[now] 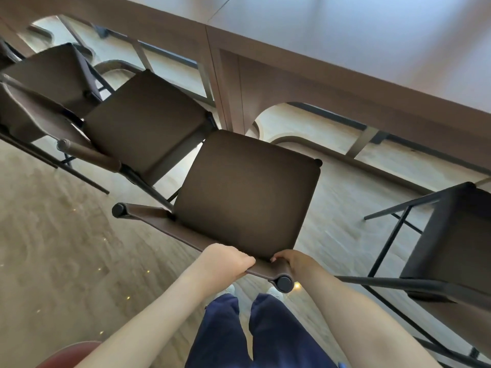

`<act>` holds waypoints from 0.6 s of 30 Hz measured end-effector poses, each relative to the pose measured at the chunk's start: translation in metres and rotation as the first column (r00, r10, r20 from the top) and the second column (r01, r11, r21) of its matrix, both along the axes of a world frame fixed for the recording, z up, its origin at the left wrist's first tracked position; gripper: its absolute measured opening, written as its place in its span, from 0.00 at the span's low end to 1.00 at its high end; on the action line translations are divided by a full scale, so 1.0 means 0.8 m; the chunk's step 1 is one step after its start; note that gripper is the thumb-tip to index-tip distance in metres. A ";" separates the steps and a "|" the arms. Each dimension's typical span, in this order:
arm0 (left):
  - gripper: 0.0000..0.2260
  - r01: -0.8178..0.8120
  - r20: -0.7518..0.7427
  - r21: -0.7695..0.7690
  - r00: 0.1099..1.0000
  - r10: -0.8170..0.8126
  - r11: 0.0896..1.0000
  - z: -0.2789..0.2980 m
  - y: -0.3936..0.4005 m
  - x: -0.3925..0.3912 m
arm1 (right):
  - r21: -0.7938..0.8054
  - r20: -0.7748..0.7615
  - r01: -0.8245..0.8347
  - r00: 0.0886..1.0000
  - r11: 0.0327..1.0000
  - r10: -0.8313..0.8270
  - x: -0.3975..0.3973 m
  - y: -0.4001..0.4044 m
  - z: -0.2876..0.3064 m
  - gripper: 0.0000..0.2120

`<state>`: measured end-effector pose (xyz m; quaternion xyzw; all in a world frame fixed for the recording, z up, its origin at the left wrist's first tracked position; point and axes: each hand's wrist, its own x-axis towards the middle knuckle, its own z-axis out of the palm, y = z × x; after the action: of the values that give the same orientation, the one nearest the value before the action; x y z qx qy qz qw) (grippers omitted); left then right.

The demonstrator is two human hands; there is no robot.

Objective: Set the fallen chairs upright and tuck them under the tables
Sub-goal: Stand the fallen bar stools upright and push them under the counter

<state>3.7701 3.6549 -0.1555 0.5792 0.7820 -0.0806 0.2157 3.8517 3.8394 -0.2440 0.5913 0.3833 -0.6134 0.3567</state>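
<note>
Brown leather-backed metal chair [247, 192], upright beside wooden counter [345, 83]; left hand [225, 261] and right hand [295, 261] grasping its backrest.

We are looking at a dining hall or canteen: matching brown chairs [247, 192] lining long wooden tables [345, 49].

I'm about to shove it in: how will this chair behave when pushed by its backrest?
The chair probably slides rigidly: thin metal frame, firm flat seat. Both hands, left hand and right hand, grip high on the backrest, so it may tip forward.
</note>
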 end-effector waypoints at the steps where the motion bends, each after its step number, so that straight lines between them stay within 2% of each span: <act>1: 0.13 0.028 0.002 0.026 1.000 -0.028 0.999 -0.001 0.001 0.001 | -0.002 -0.003 -0.005 1.000 1.000 0.005 0.001 0.004 0.000 0.14; 10: 0.14 0.215 -0.058 0.167 0.976 -0.209 0.962 0.002 0.067 0.017 | 0.067 -0.040 -0.006 0.999 0.998 0.008 0.022 0.079 -0.011 0.15; 14: 0.13 0.242 -0.056 0.174 0.970 -0.236 0.954 -0.005 0.102 0.033 | 0.106 -0.084 -0.090 0.991 0.990 0.099 0.034 0.112 -0.010 0.15; 18: 0.14 0.304 -0.054 0.139 0.953 -0.299 0.943 -0.004 0.136 0.054 | 0.112 -0.009 -0.160 0.987 0.981 0.162 0.062 0.151 -0.037 0.27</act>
<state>3.8135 3.7636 -0.1591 0.7047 0.6915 -0.0647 0.1452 3.9014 3.9600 -0.2734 0.5718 0.4664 -0.5657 0.3680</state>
